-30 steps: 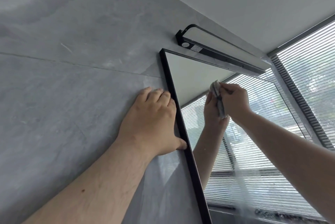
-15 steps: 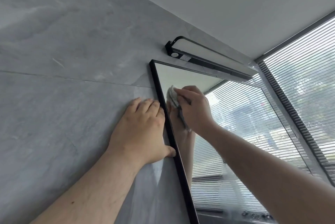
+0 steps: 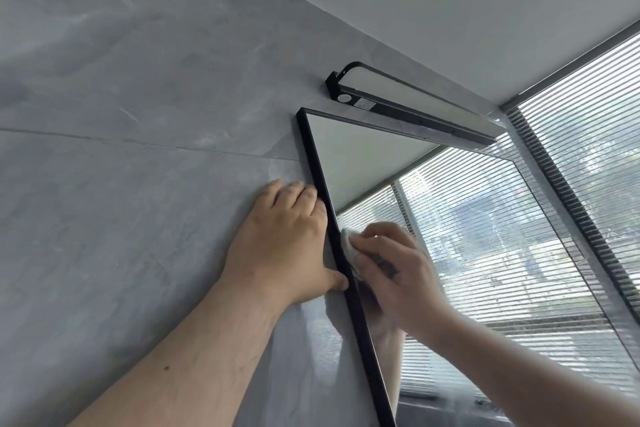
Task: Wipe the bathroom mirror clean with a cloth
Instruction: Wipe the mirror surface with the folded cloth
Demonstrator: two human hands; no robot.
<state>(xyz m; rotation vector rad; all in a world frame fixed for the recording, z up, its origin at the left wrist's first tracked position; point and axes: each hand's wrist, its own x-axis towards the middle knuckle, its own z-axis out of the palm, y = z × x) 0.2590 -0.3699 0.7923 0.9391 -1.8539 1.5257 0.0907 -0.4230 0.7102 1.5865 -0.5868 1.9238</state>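
Status: right hand has its fingers curled over a bunched white cloth and presses it on the mirror, hard against the left frame, roughly a third of the way down from the top corner. Left hand lies flat on the grey tile wall just left of the frame, fingers straight, holding nothing, thumb tip touching the frame edge. Looks like a brace.

Risks from here:
- The cloth is wadded small, so the contact patch is narrow. Passes that don't overlap will probably leave strips unwiped.
- The cloth sits right at the frame lip. Dragging along it could snag a fold, or push dirt into the glass/frame joint.
- The left thumb is one slip from the glass. If the palm skids on the smooth tile, that means a fresh print.
- The light bar overhangs the top edge. Knuckles may clip it when the top strip gets wiped.
- There are hazy patches low on the glass. I can't tell whether they're residue or just the reflected blinds. If residue, the lower half needs a pass.
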